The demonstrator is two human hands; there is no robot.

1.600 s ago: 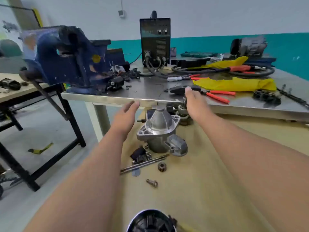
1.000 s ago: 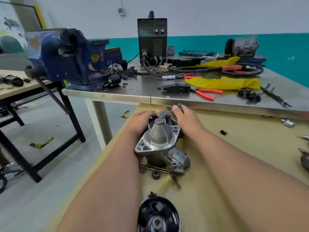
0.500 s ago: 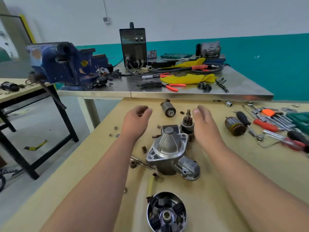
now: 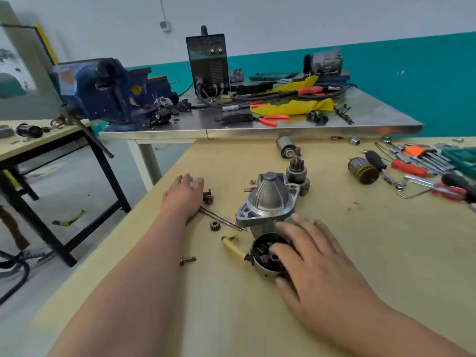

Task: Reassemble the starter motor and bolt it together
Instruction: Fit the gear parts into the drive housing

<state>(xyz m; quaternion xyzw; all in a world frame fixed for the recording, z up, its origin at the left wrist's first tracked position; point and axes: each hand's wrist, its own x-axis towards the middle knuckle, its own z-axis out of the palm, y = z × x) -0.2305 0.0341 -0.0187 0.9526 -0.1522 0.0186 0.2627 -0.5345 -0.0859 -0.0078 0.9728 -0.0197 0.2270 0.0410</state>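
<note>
Starter motor is still lying in pieces on the wooden bench point(image 4: 401, 243): its nose housing point(image 4: 270, 202) is standing upright mid-bench, and the brush end cap point(image 4: 264, 258) is sitting just in front of it, open side up. Half a second ago both hands were hovering open on either side of the housing. Now the right hand point(image 4: 316, 264) is coming down over the end cap, fingers spread across it and thumb at its near wall; whether it is gripping yet I cannot tell. The left hand point(image 4: 184, 199) is lying flat and open on the bench, beside a small gear point(image 4: 208, 197) and the through bolts point(image 4: 224, 219). The cap is probably being picked as the next part, while the armature point(image 4: 363, 170) is waiting well apart on the right, so bolting is looking some way off
</note>
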